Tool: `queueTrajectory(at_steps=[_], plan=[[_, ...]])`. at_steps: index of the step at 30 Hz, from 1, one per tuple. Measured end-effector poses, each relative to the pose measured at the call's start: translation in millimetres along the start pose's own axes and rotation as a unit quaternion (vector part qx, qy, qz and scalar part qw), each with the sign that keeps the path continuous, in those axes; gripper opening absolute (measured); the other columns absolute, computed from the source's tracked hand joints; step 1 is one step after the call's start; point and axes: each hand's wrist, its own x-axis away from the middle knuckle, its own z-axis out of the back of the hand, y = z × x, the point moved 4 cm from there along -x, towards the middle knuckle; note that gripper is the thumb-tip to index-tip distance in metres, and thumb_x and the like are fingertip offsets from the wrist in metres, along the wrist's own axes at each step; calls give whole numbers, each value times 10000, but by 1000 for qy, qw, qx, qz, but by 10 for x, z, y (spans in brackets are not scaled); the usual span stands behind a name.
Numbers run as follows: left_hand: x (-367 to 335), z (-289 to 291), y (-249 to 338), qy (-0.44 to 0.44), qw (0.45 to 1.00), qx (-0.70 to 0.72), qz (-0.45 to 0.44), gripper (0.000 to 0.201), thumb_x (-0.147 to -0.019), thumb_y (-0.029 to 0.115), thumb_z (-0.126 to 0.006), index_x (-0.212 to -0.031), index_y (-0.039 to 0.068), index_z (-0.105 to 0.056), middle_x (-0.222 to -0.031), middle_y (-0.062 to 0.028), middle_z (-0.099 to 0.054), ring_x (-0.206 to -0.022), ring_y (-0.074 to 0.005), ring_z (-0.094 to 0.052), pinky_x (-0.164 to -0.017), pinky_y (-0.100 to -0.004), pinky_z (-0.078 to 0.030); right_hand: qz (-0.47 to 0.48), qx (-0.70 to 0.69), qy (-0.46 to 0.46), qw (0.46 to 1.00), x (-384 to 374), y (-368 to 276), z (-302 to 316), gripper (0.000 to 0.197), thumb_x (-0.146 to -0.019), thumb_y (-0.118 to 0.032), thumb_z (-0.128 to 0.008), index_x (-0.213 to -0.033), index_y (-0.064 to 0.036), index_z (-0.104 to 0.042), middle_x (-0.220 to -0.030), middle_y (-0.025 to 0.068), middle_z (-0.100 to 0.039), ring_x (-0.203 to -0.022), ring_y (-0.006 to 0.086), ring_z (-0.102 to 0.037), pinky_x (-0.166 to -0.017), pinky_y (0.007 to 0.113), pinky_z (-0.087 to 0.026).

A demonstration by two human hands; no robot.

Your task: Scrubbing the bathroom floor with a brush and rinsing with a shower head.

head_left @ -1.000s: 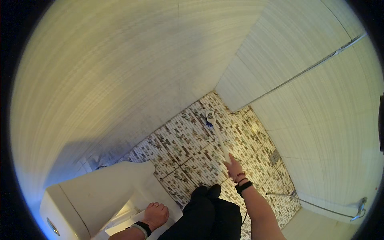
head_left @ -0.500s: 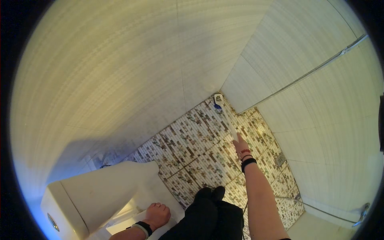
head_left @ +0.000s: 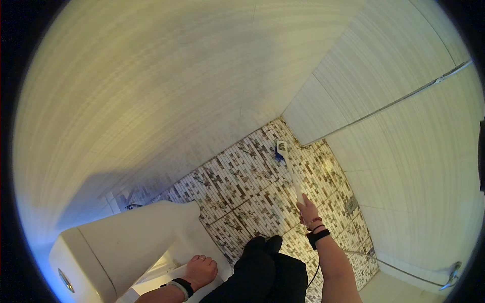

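My right hand point(head_left: 309, 213) is wrapped round the lower end of a long white handle belonging to a scrub brush point(head_left: 291, 169). The brush head, white with blue bristles, rests on the patterned mosaic floor point(head_left: 242, 174) a little out from the far corner. My left hand point(head_left: 200, 271) is closed in a loose fist at the edge of the white toilet point(head_left: 146, 227), with a ring on one finger. Whether that hand holds anything is hidden.
Pale tiled walls point(head_left: 177, 101) meet at the far corner, with a jutting wall section point(head_left: 323, 111) right of it. A floor drain point(head_left: 351, 204) lies near the right wall. A hose point(head_left: 394, 263) runs to a metal fitting point(head_left: 452, 276) at lower right. My dark shoes point(head_left: 263, 244) stand beside the toilet.
My right hand has drawn the brush toward me, so its head has come away from the far corner. My left hand has stayed almost in place by the toilet.
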Motion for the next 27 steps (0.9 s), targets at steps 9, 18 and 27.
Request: queueTrajectory(at_steps=[9, 18, 27], plan=[[-5, -31, -3, -29, 999, 26, -1, 84, -630, 146, -507, -570, 89, -496, -597, -43, -503, -626, -209, -517, -609, -327, -407, 87, 220, -4, 972, -177, -187, -637, 592, -793, -213, -484, -1292, -133, -175, -651, 138, -566, -439, 180, -518, -393, 303, -438], [-28, -80, 0, -28, 999, 39, -12, 119, -662, 190, -513, -605, 86, -528, -610, -64, -523, -630, -232, -529, -615, -350, -425, 206, 318, -103, 920, 68, -82, -656, 599, -773, -340, -500, -1273, -148, -232, -735, 194, -579, -579, 294, -555, -557, 370, -453], [31, -107, -31, -16, 1000, 17, -2, 105, -626, 174, -516, -563, 94, -489, -597, -43, -498, -624, -199, -510, -592, -316, -391, 183, 218, 66, 956, -819, -139, -37, 426, -777, -243, -525, -1187, -190, -422, -734, 104, -591, -469, 136, -473, -407, 266, -395]])
